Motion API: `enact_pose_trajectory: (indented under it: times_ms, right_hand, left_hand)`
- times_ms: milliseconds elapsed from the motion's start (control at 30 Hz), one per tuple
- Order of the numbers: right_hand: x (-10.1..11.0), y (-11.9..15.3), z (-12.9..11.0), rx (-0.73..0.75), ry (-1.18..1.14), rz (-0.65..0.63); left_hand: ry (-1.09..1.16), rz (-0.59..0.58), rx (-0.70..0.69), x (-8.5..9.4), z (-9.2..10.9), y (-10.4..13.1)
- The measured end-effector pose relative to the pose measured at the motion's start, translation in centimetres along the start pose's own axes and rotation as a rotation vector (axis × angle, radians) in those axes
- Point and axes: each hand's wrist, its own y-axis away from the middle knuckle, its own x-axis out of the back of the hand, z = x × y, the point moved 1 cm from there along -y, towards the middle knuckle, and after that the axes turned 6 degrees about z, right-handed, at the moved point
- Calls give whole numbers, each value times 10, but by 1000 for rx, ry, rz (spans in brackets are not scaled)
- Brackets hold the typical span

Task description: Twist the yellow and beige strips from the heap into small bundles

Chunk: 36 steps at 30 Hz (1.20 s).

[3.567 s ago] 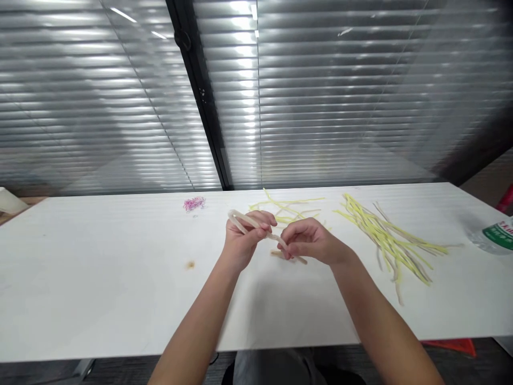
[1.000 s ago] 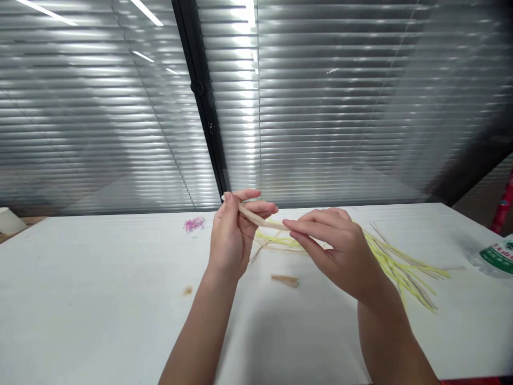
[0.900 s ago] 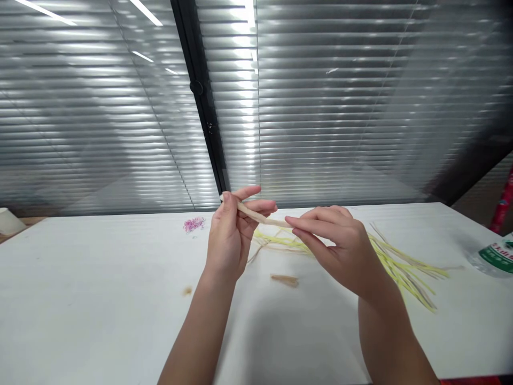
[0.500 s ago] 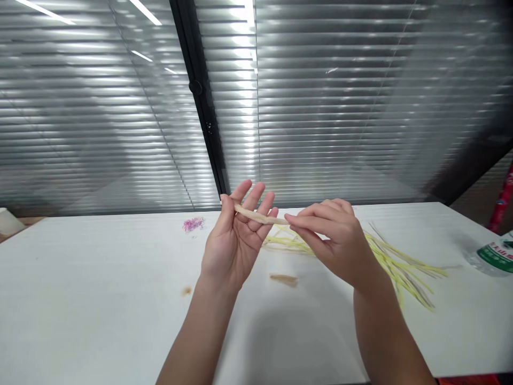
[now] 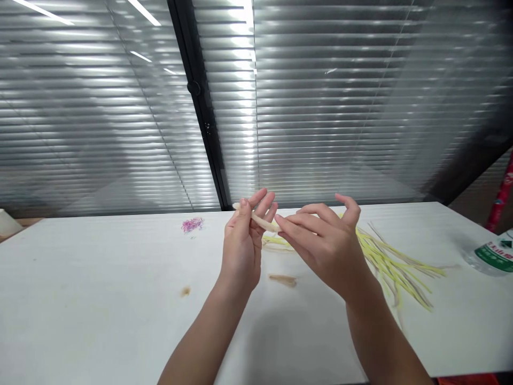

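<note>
Closing in now, the left hand [image 5: 242, 248] has shifted to the right and its fingers, spread wide half a second ago, have drawn partly together; the right hand [image 5: 326, 243] has slid in toward it, little finger now lifted high. Between them, up above the table, sits the pale strip [image 5: 266, 223], and less of it shows in the gap than before. Left thumb pressed over it, fingers loosely open behind, one end poking out just past the thumb! Over on the other side, right thumb and fingertips pinch closed at the far end, the remaining fingers fanned and free.

Look at the strip itself: cream-coloured, slender, slightly flattened, with a gentle bend. Its long axis runs on a slant, the left end higher and the right end dropping toward the right fingertips.

Below the hands, on the white table [image 5: 100, 299], lies a short tan piece [image 5: 282, 280], lying nearly crosswise. Some yellow strips [image 5: 276, 244] show behind the hands, partly hidden, and a bundle of yellow and greyish strips [image 5: 401, 262] fans out to the right. Farther right, a clear bottle [image 5: 495, 256] with a green label; away left, a pink-purple patch [image 5: 192, 224].
</note>
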Motion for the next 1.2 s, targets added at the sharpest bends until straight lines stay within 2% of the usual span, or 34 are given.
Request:
enact_pose_trajectory:
  times_ms: [133, 333, 467, 667, 800, 933, 1033, 1100, 1200]
  right_hand:
    - [-6, 1, -1, 19, 95, 49]
    - [-8, 1, 3, -65, 168, 125]
    - [-8, 0, 1, -172, -15, 169]
    - [-4, -3, -5, -492, -506, 204]
    - [-2, -5, -6, -650, -610, 243]
    - [-5, -5, -4, -774, -695, 258]
    - [-7, -4, -4, -830, -706, 328]
    - [-9, -4, -3, -860, -705, 360]
    - [-8, -5, -3, -909, -721, 340]
  left_hand:
    - [-27, 31, 36, 0, 1, 0]
    - [-48, 21, 12, -1, 1, 0]
    - [-92, 3, -70, -5, 0, 5]
    - [-225, 49, -245, -11, 3, 14]
    - [-351, 17, -328, -12, 5, 20]
    - [-481, -80, -421, -9, 7, 20]
    - [-601, -169, -573, -5, 9, 17]
    - [-671, -250, -652, -2, 11, 13]
    - [-749, -390, -683, 2, 14, 8]
